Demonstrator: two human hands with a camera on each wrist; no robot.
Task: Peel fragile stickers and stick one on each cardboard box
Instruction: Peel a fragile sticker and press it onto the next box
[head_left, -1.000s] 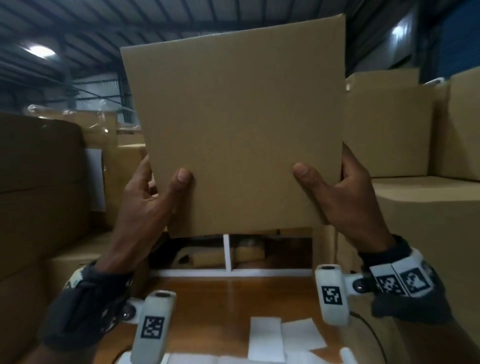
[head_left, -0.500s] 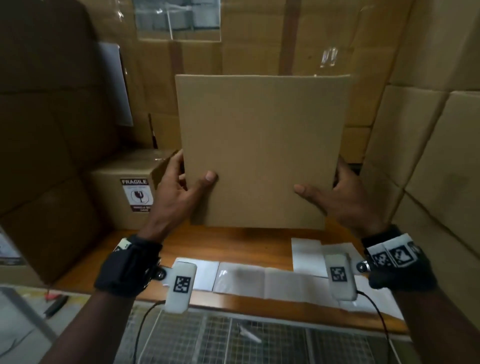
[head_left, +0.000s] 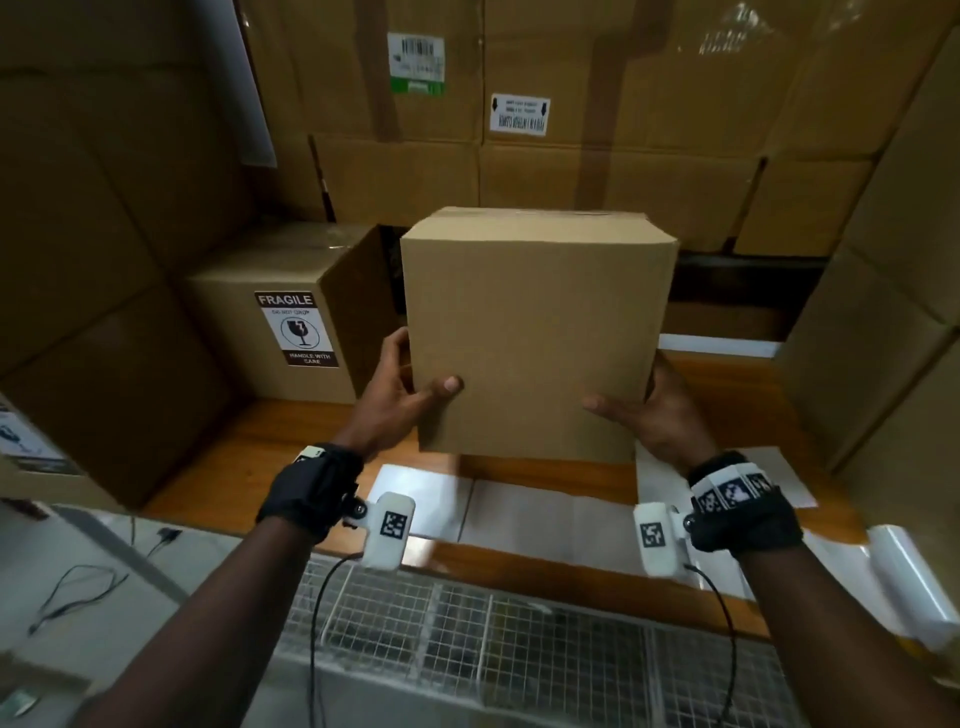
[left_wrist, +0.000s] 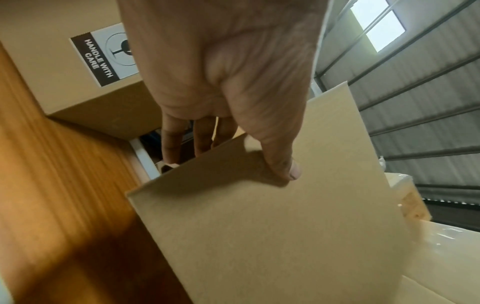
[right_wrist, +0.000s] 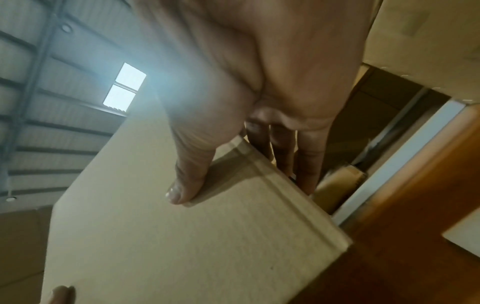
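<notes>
Together, two hands, left hand (head_left: 400, 402) and right hand (head_left: 657, 415), grip one plain box (head_left: 535, 332), thumbs in front; fingers (left_wrist: 171, 142) behind; one labelled box (head_left: 270, 317) beside; backing sheets (head_left: 545, 512) perhaps four, blurred.

The head view looks down from above at the plain box (head_left: 535, 332) mid-frame. Both wrist views look up along the palms, very close, sharing that box (left_wrist: 272, 226) (right_wrist: 194, 236).

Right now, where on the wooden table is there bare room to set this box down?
Bare wood shows on the table, between the stickered box, the white backing sheets at the near edge, and the held box. The near edge is crowded with sheets; stacked cartons close in at right.
</notes>
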